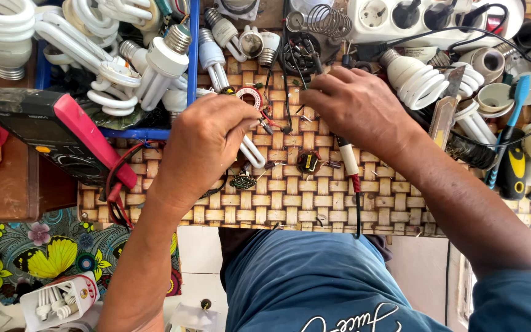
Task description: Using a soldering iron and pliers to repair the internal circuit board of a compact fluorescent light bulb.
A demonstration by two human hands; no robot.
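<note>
I see my left hand (207,144) pinching a thin wire lead (264,126), right hand (354,107) gripping a red-and-white soldering iron (347,158); behind-left, blue plastic crate (193,67) holds white spiral lamps (112,67).

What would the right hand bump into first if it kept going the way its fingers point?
The right hand points toward the left hand, across the woven mat. It would probably meet the left hand's fingertips first, near the small red-and-white ring. Depth is hard to judge from above.
</note>
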